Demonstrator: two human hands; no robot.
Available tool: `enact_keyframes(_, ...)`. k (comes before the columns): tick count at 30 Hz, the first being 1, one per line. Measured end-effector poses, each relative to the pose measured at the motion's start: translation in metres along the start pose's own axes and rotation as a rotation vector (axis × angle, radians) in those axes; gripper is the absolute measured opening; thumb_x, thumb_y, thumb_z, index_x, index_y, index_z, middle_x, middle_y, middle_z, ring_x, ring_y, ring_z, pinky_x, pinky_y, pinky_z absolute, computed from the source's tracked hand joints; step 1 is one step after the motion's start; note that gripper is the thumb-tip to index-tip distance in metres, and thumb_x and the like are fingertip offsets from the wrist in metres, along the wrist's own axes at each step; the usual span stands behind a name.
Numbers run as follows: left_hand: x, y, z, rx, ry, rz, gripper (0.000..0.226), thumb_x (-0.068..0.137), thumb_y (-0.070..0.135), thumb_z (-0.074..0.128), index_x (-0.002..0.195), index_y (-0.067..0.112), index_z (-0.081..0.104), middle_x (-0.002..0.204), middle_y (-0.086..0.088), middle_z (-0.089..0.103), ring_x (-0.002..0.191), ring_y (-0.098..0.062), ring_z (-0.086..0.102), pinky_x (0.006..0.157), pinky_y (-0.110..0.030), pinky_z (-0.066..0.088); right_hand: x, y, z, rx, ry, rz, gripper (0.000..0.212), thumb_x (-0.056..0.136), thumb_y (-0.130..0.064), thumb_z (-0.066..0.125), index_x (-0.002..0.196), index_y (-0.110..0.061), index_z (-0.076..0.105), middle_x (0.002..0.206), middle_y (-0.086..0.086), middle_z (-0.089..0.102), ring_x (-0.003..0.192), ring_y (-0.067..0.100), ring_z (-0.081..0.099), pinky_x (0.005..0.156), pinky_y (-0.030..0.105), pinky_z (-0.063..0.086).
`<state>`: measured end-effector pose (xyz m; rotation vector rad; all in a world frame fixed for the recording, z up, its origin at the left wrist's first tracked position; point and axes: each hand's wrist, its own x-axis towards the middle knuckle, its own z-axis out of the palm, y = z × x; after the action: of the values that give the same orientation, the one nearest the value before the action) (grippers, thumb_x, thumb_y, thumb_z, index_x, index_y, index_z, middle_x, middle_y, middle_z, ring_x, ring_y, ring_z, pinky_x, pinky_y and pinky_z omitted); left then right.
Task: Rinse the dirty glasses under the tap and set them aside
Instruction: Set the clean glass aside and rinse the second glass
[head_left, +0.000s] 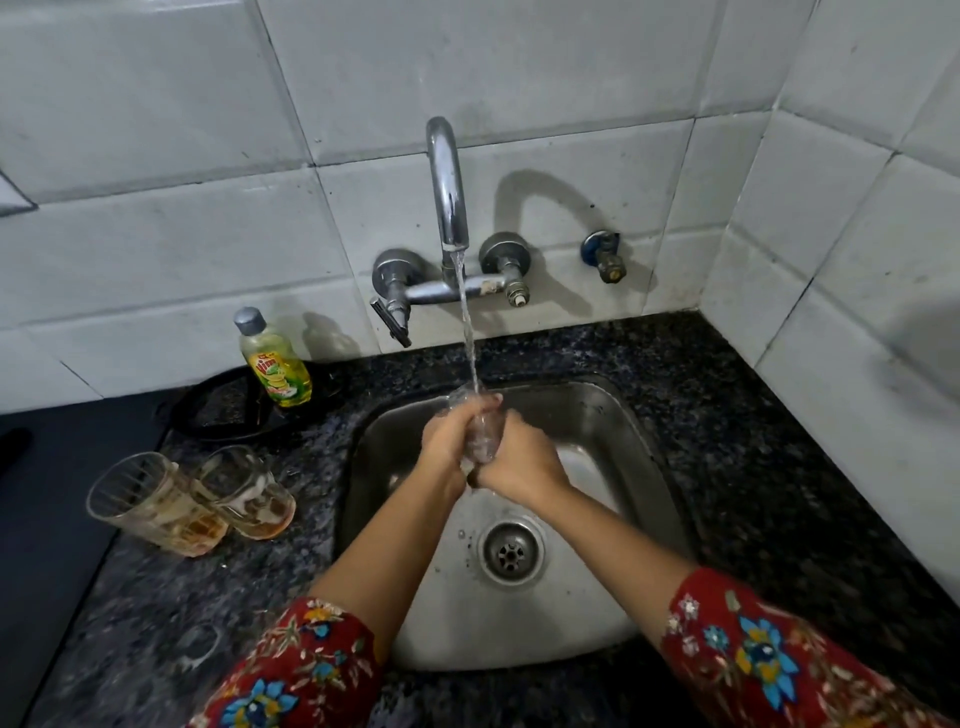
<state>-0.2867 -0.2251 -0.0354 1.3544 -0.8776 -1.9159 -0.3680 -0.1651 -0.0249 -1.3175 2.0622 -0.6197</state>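
A clear glass (484, 434) is held over the steel sink (613, 415), under the stream from the chrome tap (448, 182). My left hand (451, 434) wraps its left side and my right hand (519, 460) grips its right side and base. Water runs onto the glass's rim. Two dirty glasses stand on the dark counter left of the sink: a ribbed one (150, 506) with brown residue and a smoother one (249, 493) beside it, touching.
A yellow-green dish soap bottle (272, 361) stands on a black round plate (223, 410) behind the dirty glasses. The speckled granite counter (769, 467) surrounds the sink. Tiled walls close the back and right. A small valve (605, 254) juts from the wall.
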Motion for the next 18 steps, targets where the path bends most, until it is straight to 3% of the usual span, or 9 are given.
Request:
enact_keyframes(2,-0.001,0.001,-0.01,-0.089,-0.204,-0.071,0.023,0.068,0.022,0.078,0.085,0.009,0.072,0.086,-0.007,0.07,0.079,-0.019,0.067,0.083,-0.033,0.055,0.002,0.01,-0.013,0.44,-0.326,0.072,0.03,0.071,-0.004,0.069,0.099,-0.003,0.062,0.082,0.011,0.065,0.069,0.02,0.062,0.058,0.027,0.052)
enact_keyframes(4,-0.002,-0.003,-0.02,-0.147,-0.35,-0.104,0.037,0.065,0.025,0.078,0.096,0.007,0.071,0.096,-0.008,0.07,0.096,-0.024,0.063,0.102,-0.041,0.045,0.0,0.022,-0.024,0.628,-0.585,0.114,0.013,0.074,0.005,0.063,0.086,-0.002,0.063,0.072,0.011,0.063,0.061,0.015,0.061,0.054,0.021,0.05)
enact_keyframes(6,-0.005,-0.008,-0.018,-0.104,-0.41,-0.06,0.042,0.067,0.024,0.076,0.105,0.008,0.067,0.102,-0.008,0.069,0.098,-0.023,0.063,0.1,-0.041,0.046,0.0,0.028,-0.023,0.558,-0.567,0.096,0.018,0.072,0.004,0.067,0.087,-0.006,0.064,0.075,0.009,0.065,0.064,0.014,0.063,0.057,0.022,0.052)
enact_keyframes(8,-0.008,-0.01,-0.013,-0.056,-0.402,0.044,0.027,0.074,0.017,0.072,0.1,0.009,0.068,0.098,-0.01,0.066,0.087,-0.019,0.065,0.084,-0.031,0.054,-0.002,0.029,-0.018,0.538,-0.427,0.109,0.021,0.073,0.005,0.068,0.091,-0.006,0.064,0.076,0.009,0.064,0.065,0.015,0.063,0.061,0.023,0.053)
enact_keyframes(9,-0.011,-0.008,-0.011,-0.03,-0.4,0.094,0.024,0.074,0.017,0.072,0.097,0.009,0.069,0.098,-0.009,0.067,0.087,-0.019,0.066,0.081,-0.03,0.055,-0.003,0.03,-0.016,0.61,-0.445,0.123,0.016,0.076,0.005,0.065,0.089,-0.005,0.063,0.075,0.01,0.063,0.064,0.014,0.063,0.061,0.023,0.052)
enact_keyframes(12,-0.009,-0.007,-0.018,-0.046,-0.591,0.1,0.047,0.061,0.028,0.081,0.104,0.012,0.072,0.114,-0.009,0.069,0.113,-0.022,0.061,0.103,-0.037,0.042,-0.01,0.029,-0.019,0.906,-0.711,0.14,0.011,0.08,0.002,0.056,0.085,-0.005,0.062,0.072,0.005,0.065,0.063,0.012,0.066,0.058,0.017,0.052)
enact_keyframes(14,-0.008,-0.006,-0.025,-0.034,-0.71,0.095,0.059,0.061,0.03,0.081,0.115,0.011,0.067,0.123,-0.01,0.065,0.122,-0.023,0.056,0.107,-0.038,0.039,-0.01,0.03,-0.022,0.907,-0.747,0.114,0.012,0.076,-0.002,0.061,0.086,-0.008,0.064,0.079,0.006,0.066,0.069,0.012,0.068,0.064,0.018,0.054)
enact_keyframes(16,-0.006,-0.006,-0.026,0.042,-0.635,0.176,0.059,0.062,0.019,0.078,0.118,0.009,0.061,0.117,-0.011,0.067,0.114,-0.023,0.061,0.1,-0.037,0.046,-0.005,0.032,-0.023,0.727,-0.711,0.086,0.014,0.079,-0.003,0.067,0.09,-0.011,0.064,0.087,0.008,0.067,0.078,0.013,0.068,0.081,0.027,0.055)
enact_keyframes(18,-0.007,-0.005,-0.022,0.126,-0.448,0.265,0.048,0.066,0.007,0.074,0.112,0.008,0.063,0.105,-0.01,0.071,0.101,-0.021,0.065,0.089,-0.032,0.051,0.001,0.032,-0.026,0.492,-0.617,0.045,0.022,0.077,-0.011,0.074,0.097,-0.01,0.065,0.093,0.007,0.069,0.084,0.015,0.067,0.092,0.037,0.05)
